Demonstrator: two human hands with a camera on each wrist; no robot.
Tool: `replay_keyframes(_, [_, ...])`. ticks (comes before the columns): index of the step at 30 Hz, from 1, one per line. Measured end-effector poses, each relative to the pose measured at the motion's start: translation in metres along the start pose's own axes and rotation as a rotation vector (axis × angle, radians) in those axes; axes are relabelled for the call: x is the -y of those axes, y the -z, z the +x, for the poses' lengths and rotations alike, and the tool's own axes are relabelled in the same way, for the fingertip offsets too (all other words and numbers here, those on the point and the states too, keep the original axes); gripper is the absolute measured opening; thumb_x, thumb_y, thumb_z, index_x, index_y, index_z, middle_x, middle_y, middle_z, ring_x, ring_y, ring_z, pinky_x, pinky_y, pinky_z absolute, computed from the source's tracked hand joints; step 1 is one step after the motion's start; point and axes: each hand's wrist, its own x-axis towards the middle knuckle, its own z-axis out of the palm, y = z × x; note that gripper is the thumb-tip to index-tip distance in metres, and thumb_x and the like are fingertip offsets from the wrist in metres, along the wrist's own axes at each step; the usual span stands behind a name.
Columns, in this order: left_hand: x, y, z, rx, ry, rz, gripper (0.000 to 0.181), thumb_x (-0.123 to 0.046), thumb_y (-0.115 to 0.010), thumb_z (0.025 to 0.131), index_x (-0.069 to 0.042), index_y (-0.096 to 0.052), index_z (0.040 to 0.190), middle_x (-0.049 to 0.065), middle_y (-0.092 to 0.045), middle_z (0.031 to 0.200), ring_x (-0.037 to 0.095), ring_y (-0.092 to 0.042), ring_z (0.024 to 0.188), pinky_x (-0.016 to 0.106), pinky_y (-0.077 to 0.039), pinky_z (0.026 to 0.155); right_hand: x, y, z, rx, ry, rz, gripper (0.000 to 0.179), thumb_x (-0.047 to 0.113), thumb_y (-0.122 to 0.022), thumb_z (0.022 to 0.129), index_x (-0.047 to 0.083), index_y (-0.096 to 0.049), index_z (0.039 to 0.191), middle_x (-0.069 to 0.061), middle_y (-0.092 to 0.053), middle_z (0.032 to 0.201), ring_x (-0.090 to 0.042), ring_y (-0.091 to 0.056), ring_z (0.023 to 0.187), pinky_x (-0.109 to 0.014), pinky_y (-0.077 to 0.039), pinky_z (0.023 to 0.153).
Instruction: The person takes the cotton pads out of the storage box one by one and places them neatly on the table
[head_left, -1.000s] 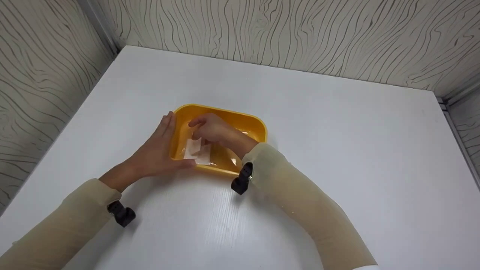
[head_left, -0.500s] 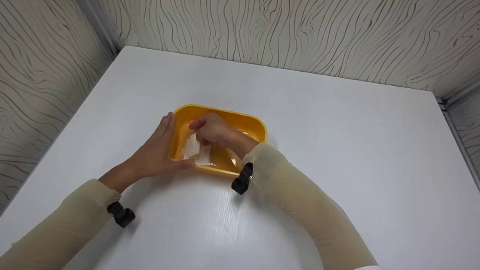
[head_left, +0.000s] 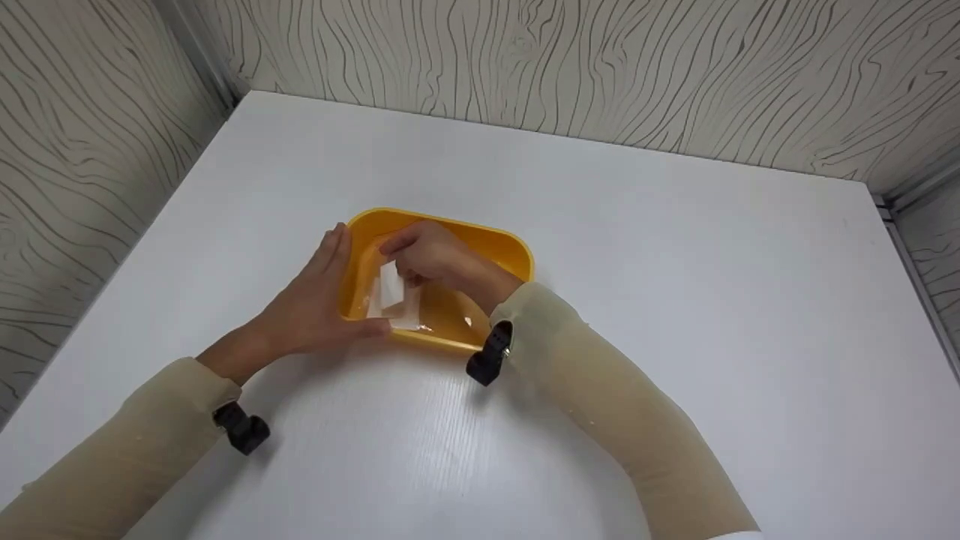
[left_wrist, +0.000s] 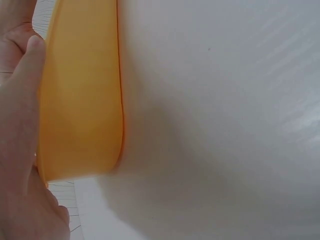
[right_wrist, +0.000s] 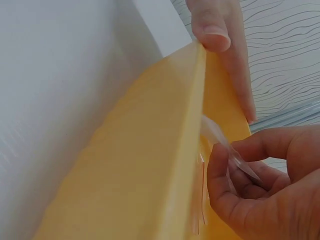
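Note:
A yellow plastic tray point(head_left: 435, 341) stands on the white table. At its left end my left hand point(head_left: 307, 307) steadies the near-left corner, straight fingers along the outer wall and the thumb at the near rim. My right hand point(head_left: 439, 259) reaches inside and pinches a small translucent whitish plastic bag point(head_left: 391, 286) between thumb and fingers. In the right wrist view the bag point(right_wrist: 220, 136) tilts up from those fingers, partly hidden by the tray wall. Clear plastic with a thin red line point(right_wrist: 202, 192) lies below it in the tray.
The white table point(head_left: 697, 300) surrounds the tray and meets a wood-patterned wall point(head_left: 555, 67) at the back. Both wrists wear black camera mounts; the right mount point(head_left: 490, 354) overlaps the tray's near rim in the head view.
The whitish bag has tilted up from the tray floor and moved slightly toward the back in my right hand. My right wrist has shifted a little right; the left hand and tray have stayed put.

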Motion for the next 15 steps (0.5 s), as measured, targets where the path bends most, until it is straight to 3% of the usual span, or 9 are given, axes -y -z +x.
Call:
replay_keyframes(8, [0.001, -0.001, -0.001, -0.004, 0.008, -0.005, 0.134, -0.067, -0.074, 0.081, -0.003, 0.014, 0.160, 0.014, 0.013, 0.170, 0.034, 0.006, 0.156, 0.056, -0.018, 0.122, 0.001, 0.006, -0.002, 0.002, -0.008, -0.022, 0.041, -0.006, -0.052, 0.095, 0.003, -0.065, 0.133, -0.007, -0.065, 0.111, -0.016, -0.047, 0.066, -0.023, -0.050, 0.066])
replay_keyframes(15, [0.001, -0.002, 0.000, -0.021, -0.007, -0.012, 0.135, -0.068, -0.075, 0.080, -0.004, 0.012, 0.161, 0.014, 0.012, 0.170, 0.035, 0.004, 0.156, 0.057, -0.020, 0.122, -0.001, 0.012, -0.003, -0.003, 0.000, 0.031, 0.043, -0.006, -0.051, 0.095, 0.002, -0.064, 0.135, -0.008, -0.068, 0.118, -0.016, -0.045, 0.062, -0.025, -0.050, 0.066])
